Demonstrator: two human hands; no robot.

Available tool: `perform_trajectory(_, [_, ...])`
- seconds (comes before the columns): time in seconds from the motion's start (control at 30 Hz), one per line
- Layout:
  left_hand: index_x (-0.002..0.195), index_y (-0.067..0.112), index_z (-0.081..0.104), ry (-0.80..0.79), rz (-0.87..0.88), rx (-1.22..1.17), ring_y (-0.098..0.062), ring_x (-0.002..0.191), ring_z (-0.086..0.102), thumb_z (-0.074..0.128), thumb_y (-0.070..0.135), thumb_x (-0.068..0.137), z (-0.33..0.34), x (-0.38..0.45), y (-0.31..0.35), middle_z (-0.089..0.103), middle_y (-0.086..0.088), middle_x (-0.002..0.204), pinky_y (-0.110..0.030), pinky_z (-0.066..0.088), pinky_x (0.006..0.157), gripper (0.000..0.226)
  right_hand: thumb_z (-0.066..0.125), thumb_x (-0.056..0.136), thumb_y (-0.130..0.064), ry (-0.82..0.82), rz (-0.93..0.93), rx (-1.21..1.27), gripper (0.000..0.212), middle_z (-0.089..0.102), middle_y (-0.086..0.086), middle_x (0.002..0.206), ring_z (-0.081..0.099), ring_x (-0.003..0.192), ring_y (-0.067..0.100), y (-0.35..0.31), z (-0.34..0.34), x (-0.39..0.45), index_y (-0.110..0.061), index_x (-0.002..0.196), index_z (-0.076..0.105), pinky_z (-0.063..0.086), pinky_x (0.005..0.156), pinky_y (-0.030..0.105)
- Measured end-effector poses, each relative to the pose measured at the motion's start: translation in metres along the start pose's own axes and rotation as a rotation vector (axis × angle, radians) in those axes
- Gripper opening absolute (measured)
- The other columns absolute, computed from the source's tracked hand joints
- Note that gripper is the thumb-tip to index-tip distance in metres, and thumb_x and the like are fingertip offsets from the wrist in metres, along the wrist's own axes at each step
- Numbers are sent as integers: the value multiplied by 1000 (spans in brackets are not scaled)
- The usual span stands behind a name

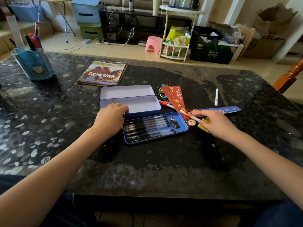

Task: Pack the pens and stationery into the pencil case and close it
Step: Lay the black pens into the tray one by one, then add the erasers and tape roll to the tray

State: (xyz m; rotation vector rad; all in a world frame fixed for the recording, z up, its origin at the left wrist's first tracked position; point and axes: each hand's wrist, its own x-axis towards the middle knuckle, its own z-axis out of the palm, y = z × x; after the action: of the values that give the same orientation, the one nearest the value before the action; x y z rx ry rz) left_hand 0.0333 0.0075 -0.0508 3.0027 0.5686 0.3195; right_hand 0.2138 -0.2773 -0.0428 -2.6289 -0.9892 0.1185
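Centrally on the table (164,169): blue tin case (131,99), hinged open (pale inside); its tray (182,126) lies just in front, black pens (147,128) packed side by side. Left hand (110,119), fingers curled, rests on the case rim. Right hand (216,123) pinches a white pen (188,115) over red bookmarks (173,97)

We see a dark speckled table (164,161). On it lie an open blue pencil case (131,102), its removable tray (182,126) holding black pens (147,128), a magazine (102,73), a blue pen holder (35,64), binder clips (162,93), red bookmarks (176,97), a blue bookmark (226,109), and a white pen (216,97).
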Motion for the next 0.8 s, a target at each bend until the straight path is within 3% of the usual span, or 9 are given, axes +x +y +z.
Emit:
perform_trajectory(0.13, [103,17,57,12,19,24,-27,101,55,50,10,89,4,4,-3,64,-4,106,-33,37,67,18,55,93,-32,-79,47,-128,47,50,-3,140,49,124,22,8,-6,2,-29,139,45,45,96,40])
perform_trajectory(0.3, [100,19,55,-76,7,86,-26,97,56,49,10,89,-1,9,-2,62,-2,106,-32,37,59,16,47,93,-49,-162,141,-297,56,50,3,139,52,120,25,10,-11,6,-25,142,37,50,87,41])
perform_trajectory(0.37, [96,20,53,-98,6,99,-25,95,56,48,10,88,-3,11,-3,62,-1,105,-31,37,57,14,47,94,-42,-108,137,-289,49,54,3,133,55,116,24,10,-11,4,-23,139,41,51,84,40])
perform_trajectory(0.47, [87,24,47,-136,10,109,-24,92,55,50,12,88,-6,14,-3,62,-1,102,-31,36,57,12,44,97,-26,-56,51,-259,46,49,-1,140,52,120,23,7,-8,-3,-26,143,36,46,87,38])
perform_trajectory(0.6, [82,27,45,-167,-12,118,-24,88,56,52,19,90,-11,14,1,61,-1,98,-30,38,57,13,47,96,-23,-65,-42,-232,47,48,-5,141,49,124,21,0,-1,-8,-30,142,39,41,95,36])
perform_trajectory(0.7, [82,28,45,-178,-23,126,-25,87,57,52,25,91,-15,7,4,61,-1,99,-30,38,60,11,49,96,-28,-102,-4,-228,44,55,-3,134,53,118,21,0,-3,-4,-31,139,43,44,87,34])
perform_trajectory(0.8, [85,27,48,-202,-17,166,-25,90,58,52,26,91,-21,3,6,61,-2,101,-30,38,63,7,52,94,-29,-60,36,-199,28,62,0,111,59,96,19,1,-6,1,-28,120,61,44,67,29])
